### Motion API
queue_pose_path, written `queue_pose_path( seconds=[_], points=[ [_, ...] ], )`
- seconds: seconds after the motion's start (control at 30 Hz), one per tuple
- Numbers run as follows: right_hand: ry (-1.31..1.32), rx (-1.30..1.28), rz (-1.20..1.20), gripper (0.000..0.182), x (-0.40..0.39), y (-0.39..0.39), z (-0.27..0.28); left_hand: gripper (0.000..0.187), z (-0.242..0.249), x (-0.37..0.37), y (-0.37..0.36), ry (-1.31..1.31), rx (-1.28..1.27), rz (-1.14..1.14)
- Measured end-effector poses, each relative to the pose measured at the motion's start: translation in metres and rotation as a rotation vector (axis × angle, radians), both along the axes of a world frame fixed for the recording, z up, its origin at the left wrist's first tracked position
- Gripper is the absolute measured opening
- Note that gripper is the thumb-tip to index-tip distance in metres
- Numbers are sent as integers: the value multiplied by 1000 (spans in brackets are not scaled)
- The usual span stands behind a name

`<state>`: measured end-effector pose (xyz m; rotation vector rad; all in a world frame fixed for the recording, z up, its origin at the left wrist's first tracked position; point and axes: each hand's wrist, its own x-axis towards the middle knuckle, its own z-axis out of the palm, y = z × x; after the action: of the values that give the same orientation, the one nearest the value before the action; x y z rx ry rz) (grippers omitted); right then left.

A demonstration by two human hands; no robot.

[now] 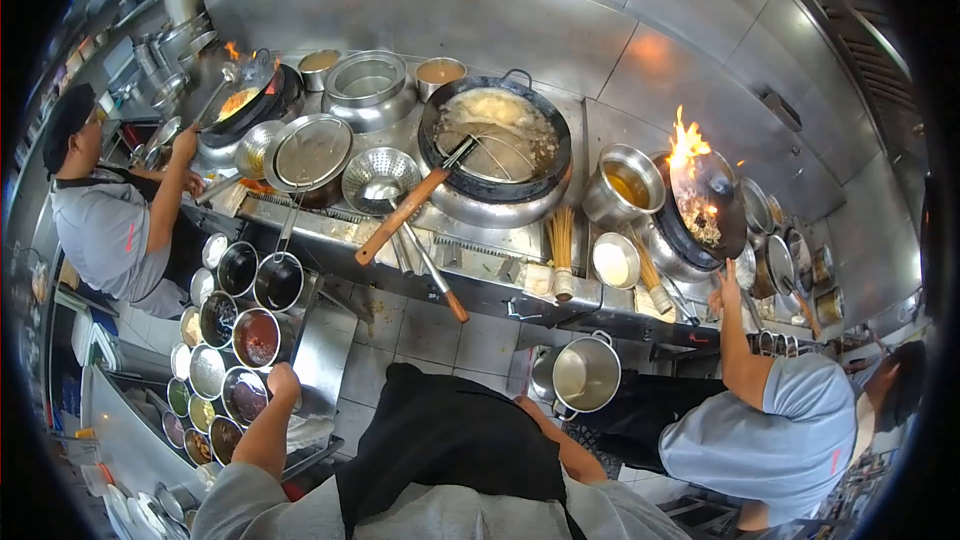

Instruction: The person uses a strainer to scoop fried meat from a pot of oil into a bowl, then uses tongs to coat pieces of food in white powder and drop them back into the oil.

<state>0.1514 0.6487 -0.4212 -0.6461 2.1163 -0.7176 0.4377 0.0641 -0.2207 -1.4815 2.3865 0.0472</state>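
My left hand (284,382) is closed like a fist beside the seasoning pots, close to a pot of dark purplish sauce (244,395) and a pot of red sauce (257,338). What it holds, if anything, is hidden. My right hand (528,408) hangs low by the black apron (455,440), left of a tall steel pot (586,376); its fingers are mostly out of sight. Ahead of me a large wok (555,175) holds bubbling pale liquid. Across it lies a wire strainer with a wooden handle (405,215), which no hand touches.
A co-worker on the left (110,225) tends a wok with flames. At the right, another co-worker (765,420) handles a wok (728,205) with tall fire. Along the counter stand a perforated ladle (380,178), a round strainer (312,152), bamboo brushes (562,250) and an oil pot (603,202).
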Motion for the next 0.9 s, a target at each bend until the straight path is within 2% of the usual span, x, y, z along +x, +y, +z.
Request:
queue_pose_path(
  seconds=[0.07,0.2,0.8,0.9],
  points=[
    [-67,17,-79,40,2,0,6,20,1,-2,0,-5,17,5],
    [-84,40,63,35,-3,-4,16,20,-1,0,-2,-24,32,-3],
    [-61,70,-6,33,3,-6,26,19,21,-11,7,-29,46,35],
    [-50,65,-19,33,5,-5,23,19,13,-7,4,-13,41,15]
  ],
)
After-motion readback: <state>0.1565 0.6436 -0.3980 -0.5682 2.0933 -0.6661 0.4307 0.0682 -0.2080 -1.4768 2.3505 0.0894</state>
